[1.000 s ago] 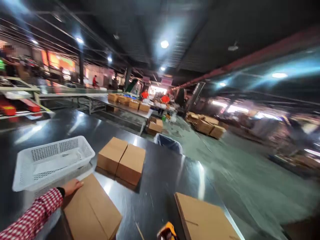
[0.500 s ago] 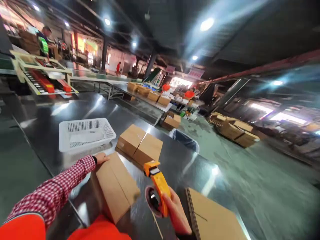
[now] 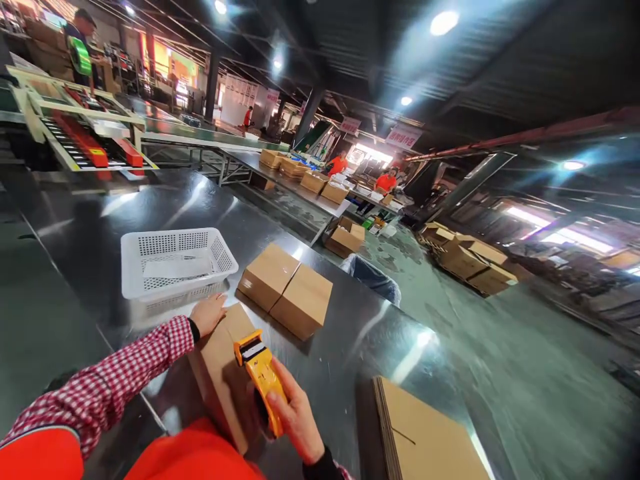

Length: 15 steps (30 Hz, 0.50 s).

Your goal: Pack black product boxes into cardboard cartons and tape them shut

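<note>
My left hand (image 3: 207, 314) lies flat on the far end of a closed cardboard box (image 3: 220, 363) on the shiny metal table (image 3: 100, 220), fingers together pressing down. My right hand (image 3: 295, 417) grips a yellow tape dispenser (image 3: 257, 370) whose head sits over the top of that box. Two more closed boxes (image 3: 286, 290) lie side by side just beyond. A white plastic basket (image 3: 175, 263) with paper in it stands left of them.
A stack of flat cardboard sheets (image 3: 425, 440) lies at the table's right edge. A bin with a blue liner (image 3: 373, 277) stands past the table. Other people in orange work at far tables with boxes; a roller conveyor (image 3: 80, 143) is at upper left.
My right hand has brought the tape dispenser left and down onto the box under my left hand. The camera has swung slightly downward and left.
</note>
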{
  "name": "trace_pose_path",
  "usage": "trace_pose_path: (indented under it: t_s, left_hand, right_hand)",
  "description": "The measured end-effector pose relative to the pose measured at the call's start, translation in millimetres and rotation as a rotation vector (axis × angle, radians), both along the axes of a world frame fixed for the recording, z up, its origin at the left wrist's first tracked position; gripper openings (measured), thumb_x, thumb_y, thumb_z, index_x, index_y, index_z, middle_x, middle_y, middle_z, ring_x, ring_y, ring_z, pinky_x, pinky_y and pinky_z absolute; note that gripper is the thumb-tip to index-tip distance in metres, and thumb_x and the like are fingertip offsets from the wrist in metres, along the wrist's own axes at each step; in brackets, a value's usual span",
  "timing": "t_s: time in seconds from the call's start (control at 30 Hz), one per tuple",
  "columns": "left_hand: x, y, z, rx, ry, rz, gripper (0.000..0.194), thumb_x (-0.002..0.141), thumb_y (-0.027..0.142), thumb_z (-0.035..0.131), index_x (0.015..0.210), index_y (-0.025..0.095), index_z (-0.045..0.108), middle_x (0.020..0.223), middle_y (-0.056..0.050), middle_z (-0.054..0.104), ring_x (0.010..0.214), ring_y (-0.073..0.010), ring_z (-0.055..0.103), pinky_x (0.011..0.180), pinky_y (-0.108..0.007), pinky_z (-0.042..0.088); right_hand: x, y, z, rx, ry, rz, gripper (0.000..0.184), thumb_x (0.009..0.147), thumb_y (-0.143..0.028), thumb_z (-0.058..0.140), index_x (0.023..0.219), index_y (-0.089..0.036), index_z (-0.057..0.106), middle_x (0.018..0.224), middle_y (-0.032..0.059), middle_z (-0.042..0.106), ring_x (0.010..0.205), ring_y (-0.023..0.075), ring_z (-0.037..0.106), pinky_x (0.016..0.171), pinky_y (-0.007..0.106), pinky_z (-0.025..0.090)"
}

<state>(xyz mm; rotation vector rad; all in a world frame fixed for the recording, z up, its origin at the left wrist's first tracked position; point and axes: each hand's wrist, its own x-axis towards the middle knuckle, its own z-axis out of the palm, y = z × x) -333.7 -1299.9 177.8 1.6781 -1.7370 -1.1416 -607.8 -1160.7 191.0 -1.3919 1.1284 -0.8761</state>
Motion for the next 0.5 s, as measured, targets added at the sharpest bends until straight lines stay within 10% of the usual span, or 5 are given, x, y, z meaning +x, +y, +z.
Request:
trace_pose_path:
  t_s: [0.23, 0.5]
  left_hand:
    - [-37.6, 45.4, 11.2, 0.537, 0.611, -0.171, 0.070, 0.060, 0.082, 0.058, 0.091, 0.018, 0.062, 0.095, -0.011, 0.068, 0.087, -0.0241, 0.065, 0.083, -0.037, 0.054]
    - [-58.6, 54.2, -13.4, 0.696, 0.848, 0.025, 0.049, 0.040, 0.053, 0.084, 0.067, 0.020, 0.059, 0.070, -0.001, 0.065, 0.070, -0.0153, 0.061, 0.072, -0.027, 0.053]
  right_hand:
    - [-11.3, 2.3, -6.5, -0.035, 0.028, 0.008, 0.053, 0.080, -0.054, 0.066, 0.126, -0.028, 0.063, 0.129, 0.0083, 0.064, 0.112, 0.0299, 0.064, 0.098, 0.044, 0.050]
    - [-13.8, 0.8, -5.6, -0.055, 0.055, 0.016, 0.052, 0.081, -0.053, 0.064, 0.127, -0.027, 0.063, 0.130, 0.0088, 0.063, 0.117, 0.0298, 0.061, 0.101, 0.043, 0.048]
